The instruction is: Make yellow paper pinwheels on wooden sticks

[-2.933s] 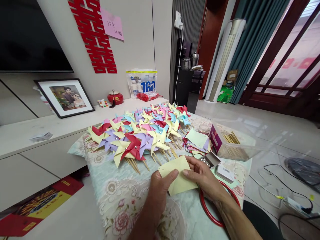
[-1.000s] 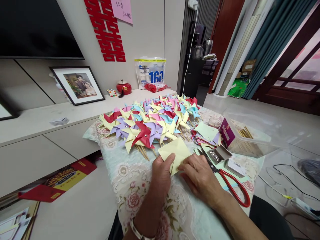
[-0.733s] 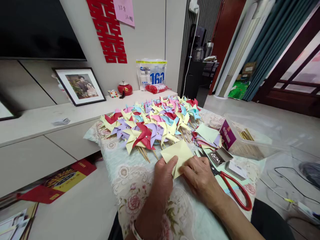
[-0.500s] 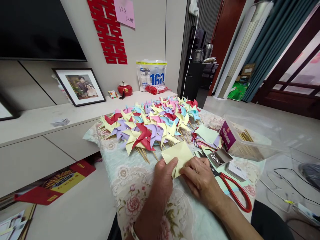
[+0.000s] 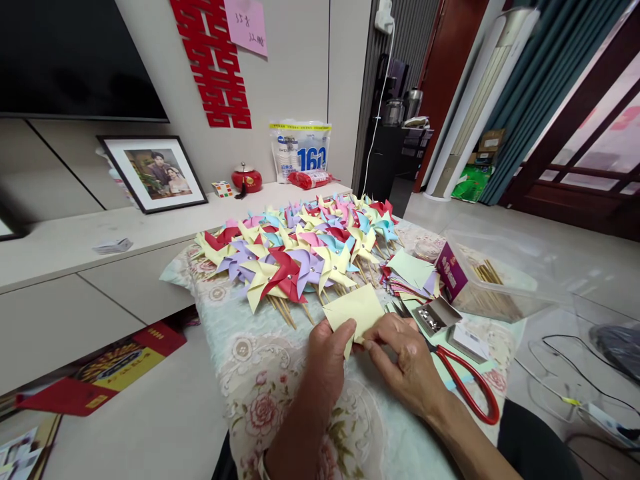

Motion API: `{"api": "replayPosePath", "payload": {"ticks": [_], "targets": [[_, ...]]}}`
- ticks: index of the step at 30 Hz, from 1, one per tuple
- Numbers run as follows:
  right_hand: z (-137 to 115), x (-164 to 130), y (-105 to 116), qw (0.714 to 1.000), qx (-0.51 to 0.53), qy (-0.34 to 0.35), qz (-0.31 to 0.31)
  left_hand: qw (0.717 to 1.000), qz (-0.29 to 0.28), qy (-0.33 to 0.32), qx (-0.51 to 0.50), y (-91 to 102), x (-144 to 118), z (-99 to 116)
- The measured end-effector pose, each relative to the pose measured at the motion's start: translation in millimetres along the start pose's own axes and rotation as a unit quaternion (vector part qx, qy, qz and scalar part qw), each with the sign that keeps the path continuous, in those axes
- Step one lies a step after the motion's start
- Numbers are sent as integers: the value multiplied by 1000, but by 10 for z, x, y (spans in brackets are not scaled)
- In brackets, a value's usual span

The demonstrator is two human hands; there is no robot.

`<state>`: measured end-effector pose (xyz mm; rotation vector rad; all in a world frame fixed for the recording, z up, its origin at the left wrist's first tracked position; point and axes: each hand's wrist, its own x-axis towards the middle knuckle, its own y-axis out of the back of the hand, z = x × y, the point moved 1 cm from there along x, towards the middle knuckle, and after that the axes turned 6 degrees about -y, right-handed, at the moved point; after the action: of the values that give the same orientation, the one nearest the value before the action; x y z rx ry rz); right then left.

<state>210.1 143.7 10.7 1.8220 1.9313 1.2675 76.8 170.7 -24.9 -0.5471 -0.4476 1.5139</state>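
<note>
Head view: pale yellow folded paper square (image 5: 356, 308) being pinched at its near edge by closed fingers of left hand (image 5: 327, 357) and right hand (image 5: 403, 363), over floral-clothed surface (image 5: 260, 360), just before heaped coloured paper pinwheels (image 5: 300, 250), red-handled scissors (image 5: 463, 380) lying beside right hand.

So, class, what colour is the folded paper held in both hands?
Pale yellow paper, pinched between left hand and right hand; head view.

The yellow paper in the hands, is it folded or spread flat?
Folded: the yellow paper shows a creased edge and doubled layers, pinched between left hand and right hand.
</note>
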Motion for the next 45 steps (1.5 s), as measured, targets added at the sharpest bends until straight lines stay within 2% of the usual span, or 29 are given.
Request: {"api": "replayPosePath", "payload": {"ticks": [7,17,45], "targets": [[30,19,-8,994,21,-104,-15,998,9,6,61,-19,-18,-4],[97,44,-28,982,74,-171,-22,993,33,15,108,-97,-40,61],[123,52,-34,979,73,-192,1,989,28,-7,148,-106,-58,53]]}}
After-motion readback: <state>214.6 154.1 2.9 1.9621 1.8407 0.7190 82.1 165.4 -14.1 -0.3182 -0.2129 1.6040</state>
